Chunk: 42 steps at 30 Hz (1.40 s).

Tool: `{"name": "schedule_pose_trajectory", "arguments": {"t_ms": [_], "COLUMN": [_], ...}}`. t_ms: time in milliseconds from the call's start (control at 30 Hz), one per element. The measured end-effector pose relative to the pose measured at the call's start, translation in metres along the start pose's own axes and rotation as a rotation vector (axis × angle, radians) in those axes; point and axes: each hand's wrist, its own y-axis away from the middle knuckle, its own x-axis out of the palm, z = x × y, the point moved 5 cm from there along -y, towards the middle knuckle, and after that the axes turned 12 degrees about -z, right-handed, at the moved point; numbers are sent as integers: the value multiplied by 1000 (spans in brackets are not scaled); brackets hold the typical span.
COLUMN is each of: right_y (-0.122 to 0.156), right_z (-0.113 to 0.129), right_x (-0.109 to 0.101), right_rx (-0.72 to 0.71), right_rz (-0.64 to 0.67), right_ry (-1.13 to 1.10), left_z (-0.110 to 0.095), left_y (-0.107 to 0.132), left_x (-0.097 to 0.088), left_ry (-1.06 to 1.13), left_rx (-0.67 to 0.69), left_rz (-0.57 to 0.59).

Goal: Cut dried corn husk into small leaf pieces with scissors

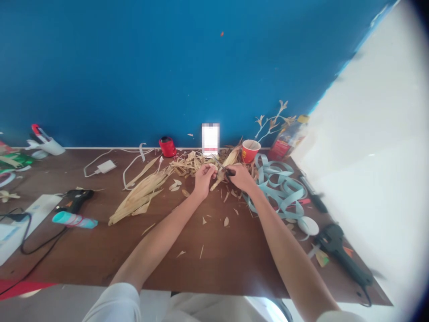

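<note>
My right hand (242,177) is closed around the dark handles of a pair of scissors (229,172), whose blades point up and to the left. My left hand (203,179) pinches a small pale piece (212,166), apparently dried corn husk, close to the blades. Whether the blades touch it I cannot tell. Just past both hands lies a heap of husk scraps (188,163), and a longer dried husk (232,156) leans behind the scissors. On the table to the left of my left hand is a bundle of long corn husks (142,194). Small cut pieces (175,184) are scattered about.
A lit phone (211,139) stands against the blue wall, between a red round object (167,146) and a paper cup (251,151). Tangled blue ribbon (279,185) and a glue gun (342,252) lie right. At left are a charger (106,167) and power strip (31,223).
</note>
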Motion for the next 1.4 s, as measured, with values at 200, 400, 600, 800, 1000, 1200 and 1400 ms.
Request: {"name": "schedule_pose_trajectory", "arguments": {"t_ms": [200, 400, 600, 800, 1000, 1200, 1400], "right_y": [6, 3, 5, 7, 6, 6, 5], "right_z": [-6, -4, -8, -16, -19, -17, -17], "right_x": [10, 16, 19, 20, 19, 18, 20], "right_rx": [216, 344, 341, 331, 341, 368, 339], "right_rz": [23, -93, -215, -269, -292, -287, -299], "right_ry": [-307, -693, -832, -892, -844, -886, -895], "left_z": [-1, 0, 0, 0, -4, -9, -9], "left_y": [1, -1, 4, 8, 12, 15, 15], "left_x": [2, 2, 4, 7, 9, 13, 12], "left_ry": [7, -31, -127, -210, -392, -556, -545], "left_rx": [-24, -11, 20, 49, 119, 308, 301], "left_rz": [31, 67, 99, 118, 109, 179, 167]}}
